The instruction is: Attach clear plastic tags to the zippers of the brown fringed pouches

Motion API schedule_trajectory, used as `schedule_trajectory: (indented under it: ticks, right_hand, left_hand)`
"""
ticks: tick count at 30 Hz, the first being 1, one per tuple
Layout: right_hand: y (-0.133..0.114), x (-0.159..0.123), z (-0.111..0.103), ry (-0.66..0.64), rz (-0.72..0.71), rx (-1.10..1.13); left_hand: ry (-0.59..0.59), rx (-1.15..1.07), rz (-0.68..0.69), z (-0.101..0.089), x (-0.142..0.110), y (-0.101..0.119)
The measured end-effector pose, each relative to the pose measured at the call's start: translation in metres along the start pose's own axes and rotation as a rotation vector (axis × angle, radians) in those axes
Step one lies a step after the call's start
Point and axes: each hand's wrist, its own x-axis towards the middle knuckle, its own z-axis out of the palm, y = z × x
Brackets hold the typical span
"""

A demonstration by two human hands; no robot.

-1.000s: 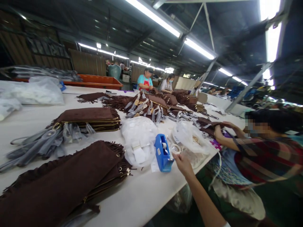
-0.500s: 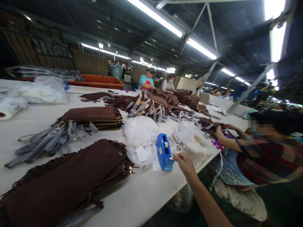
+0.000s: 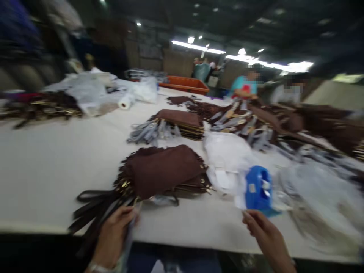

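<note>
My left hand (image 3: 118, 225) is closed at the table's front edge, gripping what looks like a plastic-wrapped strap (image 3: 128, 242) that hangs toward my lap; blur hides its details. Beside it, dark straps (image 3: 91, 208) trail from a stack of brown fringed bags (image 3: 165, 170) with gold zippers and rings. My right hand (image 3: 265, 233) is pinched just in front of a blue tape dispenser (image 3: 256, 189), apart from it. Whatever lies between those fingertips is too small and smeared to make out.
A white plastic bag (image 3: 227, 155) lies left of the dispenser, a clear bag (image 3: 324, 193) to its right. Another bag stack (image 3: 179, 119) and a heap of brown bags (image 3: 273, 117) lie farther back. Two people work across the table. An orange bin (image 3: 186, 84) stands behind.
My view has swung left and down. The right hand has come off the tape dispenser toward me, still pinched. My left hand has come into view, holding the wrapped strap.
</note>
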Motion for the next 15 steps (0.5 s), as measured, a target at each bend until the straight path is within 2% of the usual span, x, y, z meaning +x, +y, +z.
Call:
schedule_trajectory:
  ticks: [1,3,6,9,11,15]
  right_hand:
    - [-0.015,-0.002,0.017,-0.099,-0.056,0.023]
    - [-0.051,-0.013,0.056,-0.336,-0.175,0.080]
    - [-0.110,-0.046,0.118,-0.692,-0.357,0.175]
    - [-0.156,-0.069,0.172,-0.773,-0.551,0.194]
    - [-0.174,-0.073,0.198,-0.747,-0.654,0.161]
    - [-0.187,-0.071,0.226,-0.664,-0.762,0.059]
  left_hand:
    - [-0.025,-0.049,0.010,-0.013,-0.004,-0.004]
    - [-0.085,-0.139,0.015,-0.027,-0.007,-0.008]
    - [-0.052,-0.212,0.017,-0.028,-0.007,-0.009]
    - [-0.073,-0.246,0.006,-0.025,-0.008,-0.008]
    - [-0.098,-0.275,0.000,-0.027,-0.008,-0.008]
    - [-0.133,-0.314,0.058,-0.034,-0.005,-0.012]
